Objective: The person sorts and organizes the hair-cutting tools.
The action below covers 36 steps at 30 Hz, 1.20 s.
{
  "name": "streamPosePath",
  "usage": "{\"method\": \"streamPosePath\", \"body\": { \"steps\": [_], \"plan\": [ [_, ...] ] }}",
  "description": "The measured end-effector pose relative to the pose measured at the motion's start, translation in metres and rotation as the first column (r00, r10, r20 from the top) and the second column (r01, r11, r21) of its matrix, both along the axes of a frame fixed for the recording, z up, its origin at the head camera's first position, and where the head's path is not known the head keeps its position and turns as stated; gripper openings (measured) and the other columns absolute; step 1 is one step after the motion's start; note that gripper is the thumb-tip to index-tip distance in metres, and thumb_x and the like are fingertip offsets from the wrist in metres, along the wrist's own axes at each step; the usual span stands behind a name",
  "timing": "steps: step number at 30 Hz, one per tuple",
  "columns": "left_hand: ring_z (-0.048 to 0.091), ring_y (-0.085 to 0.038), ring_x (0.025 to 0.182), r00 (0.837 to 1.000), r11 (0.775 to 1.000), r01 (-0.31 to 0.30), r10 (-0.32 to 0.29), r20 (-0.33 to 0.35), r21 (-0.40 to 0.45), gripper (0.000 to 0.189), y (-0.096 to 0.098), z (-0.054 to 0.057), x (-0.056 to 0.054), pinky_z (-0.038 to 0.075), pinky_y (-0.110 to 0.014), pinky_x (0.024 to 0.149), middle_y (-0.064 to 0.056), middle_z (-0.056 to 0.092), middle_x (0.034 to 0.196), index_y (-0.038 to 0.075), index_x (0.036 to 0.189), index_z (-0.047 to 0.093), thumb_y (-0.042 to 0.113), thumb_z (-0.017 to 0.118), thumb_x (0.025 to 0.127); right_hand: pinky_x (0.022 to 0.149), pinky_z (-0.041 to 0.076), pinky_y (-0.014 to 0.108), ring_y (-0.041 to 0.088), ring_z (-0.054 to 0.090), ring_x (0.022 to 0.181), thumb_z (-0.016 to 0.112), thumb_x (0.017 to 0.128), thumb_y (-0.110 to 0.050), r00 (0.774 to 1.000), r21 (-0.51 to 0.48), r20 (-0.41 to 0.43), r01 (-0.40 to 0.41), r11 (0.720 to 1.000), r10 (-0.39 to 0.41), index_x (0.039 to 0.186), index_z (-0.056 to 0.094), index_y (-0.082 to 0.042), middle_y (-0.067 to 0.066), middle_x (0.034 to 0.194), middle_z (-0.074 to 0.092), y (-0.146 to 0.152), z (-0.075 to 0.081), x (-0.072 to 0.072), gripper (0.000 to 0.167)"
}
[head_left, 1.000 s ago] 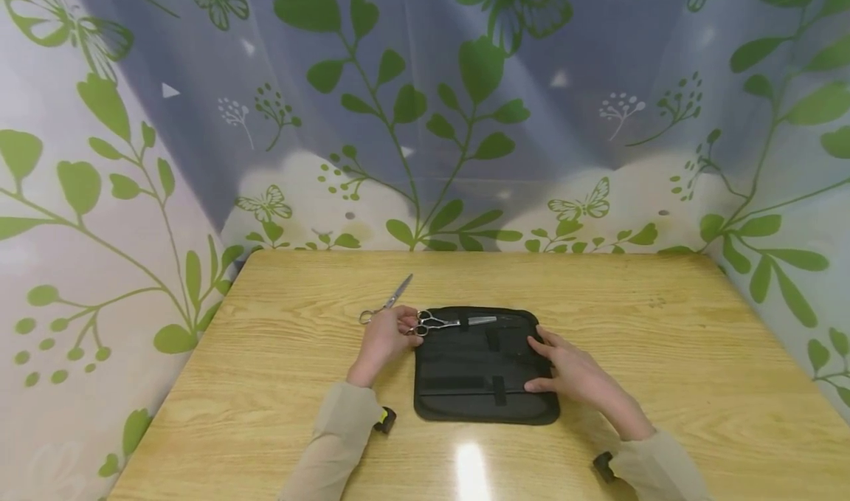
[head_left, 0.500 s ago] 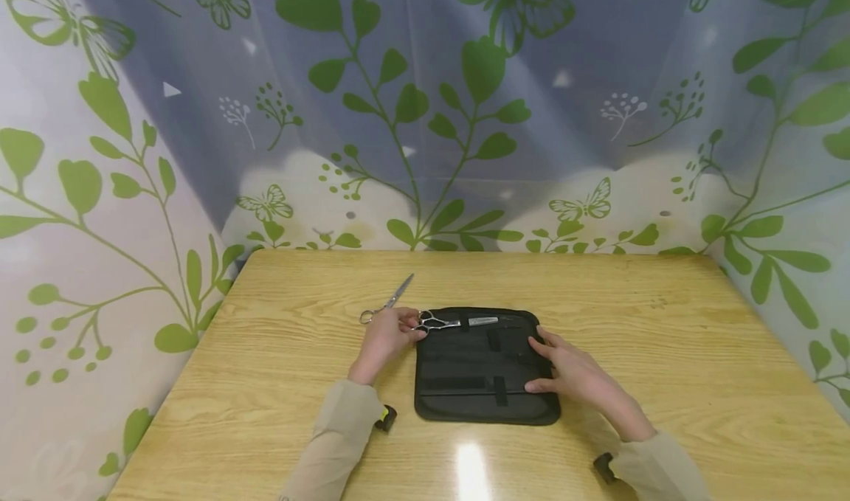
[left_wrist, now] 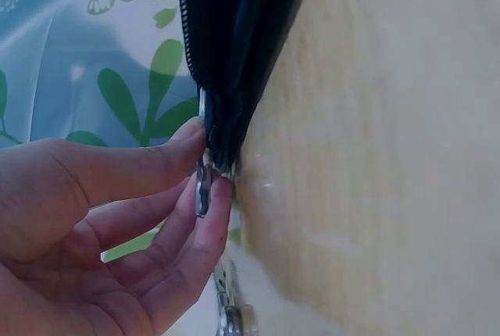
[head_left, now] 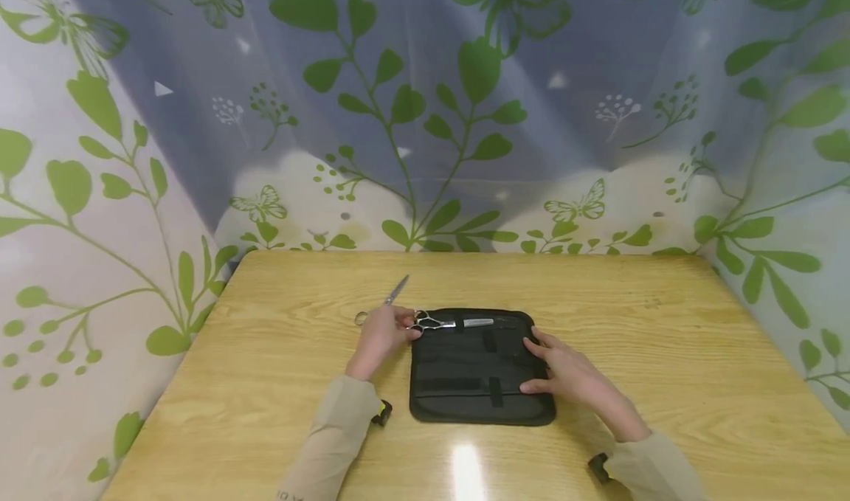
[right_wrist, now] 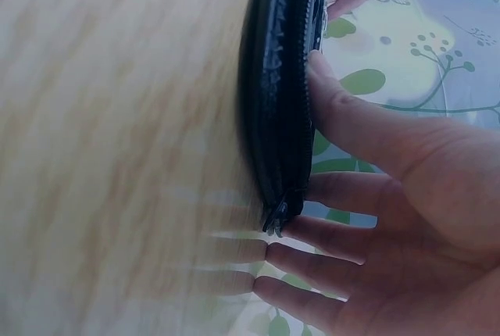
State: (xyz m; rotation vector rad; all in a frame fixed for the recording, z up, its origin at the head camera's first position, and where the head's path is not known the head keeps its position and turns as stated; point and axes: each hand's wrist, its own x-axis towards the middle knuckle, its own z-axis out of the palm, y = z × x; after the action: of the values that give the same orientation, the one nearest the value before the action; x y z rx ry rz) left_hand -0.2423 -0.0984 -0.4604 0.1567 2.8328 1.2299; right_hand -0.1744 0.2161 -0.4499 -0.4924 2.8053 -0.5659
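A flat black zip case (head_left: pixel 458 410) lies open-faced on the table. Across its upper part is a pair of thinning scissors (head_left: pixel 478 322), its blades under a black strap and its finger rings over the left edge. My left hand (head_left: pixel 381 339) pinches those rings; in the left wrist view the ring end (left_wrist: pixel 203 191) sits between thumb and fingers. At the case's right edge my right hand (head_left: pixel 571 372) rests, its thumb on top. In the right wrist view its fingers stretch out along the case's zipped edge (right_wrist: pixel 308 47).
A second pair of scissors (head_left: pixel 397 290) lies on the wooden table (head_left: pixel 299 287) beyond my left hand, which partly hides it. More black straps (head_left: pixel 496 392) cross the case. A curtain (head_left: pixel 372 191) printed with leaves and butterflies hangs behind the table.
The thinning scissors have slid slightly right, further into the case, and my left thumb has moved up onto the rings. My right hand keeps its place. The head view shifts slightly.
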Motion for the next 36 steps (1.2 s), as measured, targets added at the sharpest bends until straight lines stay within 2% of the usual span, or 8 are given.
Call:
{"method": "streamPosePath", "body": {
  "steps": [7, 13, 18, 21, 28, 32, 36],
  "plan": [
    [0.069, -0.020, 0.092, 0.999, 0.999, 0.010, -0.008, 0.040, -0.038, 0.031, 0.002, 0.003, -0.007, 0.055, -0.037, 0.084, -0.006, 0.077, 0.097, 0.002, 0.112, 0.077, 0.011, 0.085, 0.083, 0.104, 0.042, 0.062, 0.053, 0.035, 0.140, 0.081, 0.083, -0.037, 1.000, -0.009, 0.016, 0.017, 1.000, -0.017, 0.149, 0.042, 0.008, 0.033, 0.158, 0.028, -0.001, 0.000, 0.002, 0.089],
    [0.065, -0.016, 0.082, 1.000, 0.995, -0.002, 0.002, 0.001, -0.100, 0.032, 0.010, 0.002, -0.008, 0.054, -0.036, 0.080, 0.000, 0.074, 0.084, 0.005, 0.109, 0.079, 0.016, 0.087, 0.080, 0.103, 0.044, 0.060, 0.053, 0.036, 0.139, 0.082, 0.082, -0.037, 1.000, -0.001, 0.008, 0.011, 1.000, -0.011, 0.148, 0.043, 0.009, 0.033, 0.158, 0.029, 0.000, 0.001, 0.002, 0.089],
    [0.065, -0.014, 0.077, 1.000, 0.995, -0.006, 0.006, -0.009, -0.098, 0.033, 0.009, 0.001, -0.007, 0.053, -0.033, 0.076, 0.000, 0.075, 0.086, 0.005, 0.110, 0.079, 0.016, 0.087, 0.080, 0.103, 0.044, 0.060, 0.053, 0.037, 0.139, 0.082, 0.082, -0.036, 1.000, 0.001, 0.005, 0.007, 1.000, -0.007, 0.148, 0.043, 0.009, 0.033, 0.157, 0.030, -0.002, 0.000, 0.000, 0.089],
    [0.065, -0.013, 0.076, 1.000, 0.995, 0.013, -0.015, -0.020, -0.102, 0.033, 0.008, 0.001, -0.006, 0.053, -0.031, 0.074, -0.001, 0.075, 0.087, 0.005, 0.110, 0.078, 0.017, 0.087, 0.081, 0.103, 0.043, 0.061, 0.053, 0.037, 0.139, 0.082, 0.082, -0.036, 1.000, 0.003, 0.012, 0.013, 1.000, -0.013, 0.148, 0.043, 0.009, 0.033, 0.158, 0.029, -0.002, -0.001, 0.000, 0.089],
    [0.071, -0.015, 0.081, 0.997, 0.987, 0.046, -0.055, -0.053, -0.155, 0.032, 0.009, 0.001, -0.004, 0.055, -0.038, 0.085, 0.001, 0.076, 0.085, 0.008, 0.107, 0.080, 0.023, 0.088, 0.080, 0.102, 0.044, 0.060, 0.054, 0.037, 0.138, 0.082, 0.081, -0.038, 1.000, 0.007, 0.010, 0.008, 1.000, -0.008, 0.148, 0.043, 0.008, 0.034, 0.157, 0.029, -0.001, -0.001, 0.001, 0.091],
    [0.071, -0.013, 0.078, 0.997, 0.986, 0.059, -0.067, -0.042, -0.157, 0.035, 0.012, 0.003, -0.005, 0.055, -0.034, 0.080, 0.000, 0.076, 0.087, 0.009, 0.107, 0.080, 0.026, 0.090, 0.078, 0.102, 0.044, 0.061, 0.054, 0.038, 0.138, 0.082, 0.081, -0.038, 1.000, -0.003, 0.001, 0.008, 1.000, -0.008, 0.148, 0.044, 0.009, 0.034, 0.157, 0.030, -0.002, 0.000, 0.001, 0.090],
    [0.072, -0.014, 0.080, 0.996, 0.989, 0.090, -0.092, -0.018, -0.120, 0.034, 0.014, 0.003, -0.005, 0.056, -0.029, 0.076, -0.004, 0.077, 0.090, 0.007, 0.108, 0.080, 0.020, 0.089, 0.078, 0.103, 0.043, 0.062, 0.054, 0.038, 0.138, 0.082, 0.081, -0.038, 1.000, 0.000, 0.001, 0.009, 1.000, -0.009, 0.148, 0.044, 0.008, 0.033, 0.157, 0.030, -0.002, 0.001, 0.001, 0.090]
  ]
}}
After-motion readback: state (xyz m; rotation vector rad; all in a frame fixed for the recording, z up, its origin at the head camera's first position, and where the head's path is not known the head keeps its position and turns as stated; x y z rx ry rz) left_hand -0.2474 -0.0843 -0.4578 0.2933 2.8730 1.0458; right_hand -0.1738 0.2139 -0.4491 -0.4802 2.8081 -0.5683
